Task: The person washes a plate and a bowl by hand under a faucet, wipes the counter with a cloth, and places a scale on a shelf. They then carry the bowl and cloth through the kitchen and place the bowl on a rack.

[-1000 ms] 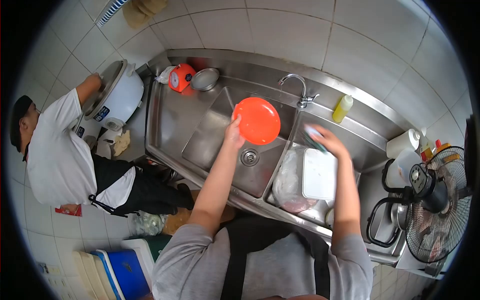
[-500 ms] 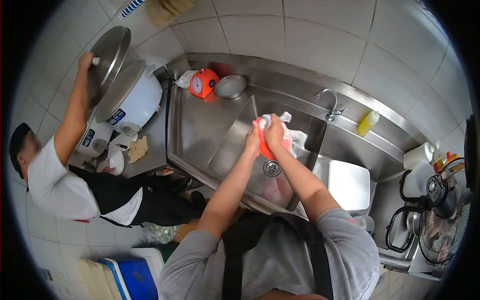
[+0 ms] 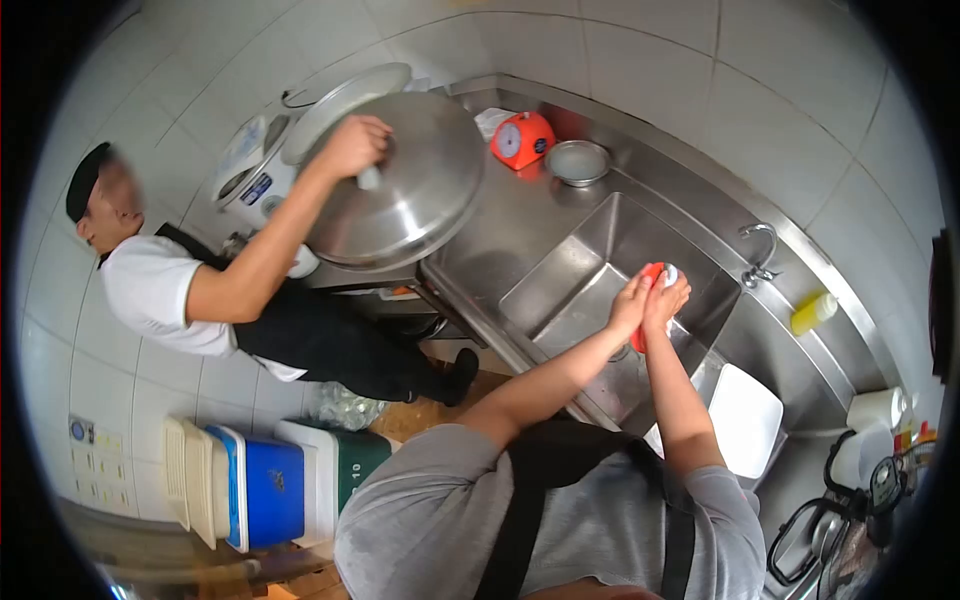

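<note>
Over the sink basin (image 3: 560,285), my left hand (image 3: 628,305) and my right hand (image 3: 668,298) press together around a crumpled red-and-white bundle (image 3: 651,272), which looks like thin plastic. Both hands are closed on it. Red shows between the palms and below them, and a white bit sticks out by the right fingertips. The hands hide most of the bundle. Behind the hands, to the right, a metal faucet (image 3: 762,255) stands on the sink's rear ledge.
A co-worker (image 3: 170,290) at the left holds a large metal lid (image 3: 430,170) by its knob. An orange scale (image 3: 522,140) and a round metal pan (image 3: 578,162) sit on the steel counter. A yellow bottle (image 3: 814,313) and a white board (image 3: 745,420) are at right.
My view has turned left. My hands have closed more tightly around the bundle, and less of its white part shows. The co-worker has brought the lid away from the cooker, toward the sink.
</note>
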`<action>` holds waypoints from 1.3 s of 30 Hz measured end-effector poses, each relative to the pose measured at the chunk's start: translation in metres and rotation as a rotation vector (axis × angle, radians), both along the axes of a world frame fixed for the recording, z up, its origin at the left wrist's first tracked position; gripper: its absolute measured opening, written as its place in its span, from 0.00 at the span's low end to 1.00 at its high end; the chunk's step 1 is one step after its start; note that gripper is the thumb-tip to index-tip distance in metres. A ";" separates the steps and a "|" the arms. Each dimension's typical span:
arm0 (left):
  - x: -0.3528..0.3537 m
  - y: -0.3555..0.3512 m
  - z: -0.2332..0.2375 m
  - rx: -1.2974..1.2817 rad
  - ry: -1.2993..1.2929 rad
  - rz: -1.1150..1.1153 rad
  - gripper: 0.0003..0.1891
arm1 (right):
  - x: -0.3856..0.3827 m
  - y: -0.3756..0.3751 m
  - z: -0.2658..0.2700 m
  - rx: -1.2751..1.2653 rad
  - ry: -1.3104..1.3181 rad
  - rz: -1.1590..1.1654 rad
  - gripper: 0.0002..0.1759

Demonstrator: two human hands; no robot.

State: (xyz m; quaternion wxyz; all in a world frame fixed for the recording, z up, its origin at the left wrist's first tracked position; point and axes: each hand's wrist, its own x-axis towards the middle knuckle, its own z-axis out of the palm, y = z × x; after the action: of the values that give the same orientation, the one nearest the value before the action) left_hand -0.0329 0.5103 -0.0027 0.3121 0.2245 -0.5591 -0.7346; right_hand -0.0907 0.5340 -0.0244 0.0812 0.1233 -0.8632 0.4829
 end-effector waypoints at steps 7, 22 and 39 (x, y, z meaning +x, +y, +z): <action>0.017 0.013 0.036 -0.119 0.001 0.010 0.18 | 0.023 0.036 -0.007 -0.127 0.121 0.177 0.30; 0.030 0.046 0.056 -0.047 0.121 0.166 0.19 | 0.052 0.080 0.028 -0.308 0.320 0.745 0.28; 0.031 0.057 0.070 -0.147 0.080 0.174 0.22 | 0.030 0.054 0.051 -0.417 0.317 0.584 0.28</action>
State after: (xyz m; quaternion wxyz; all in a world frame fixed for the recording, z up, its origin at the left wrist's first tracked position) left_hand -0.0015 0.5669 0.0677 0.4126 0.2192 -0.5769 -0.6700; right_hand -0.0604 0.5881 0.0271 0.0959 0.4177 -0.6519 0.6256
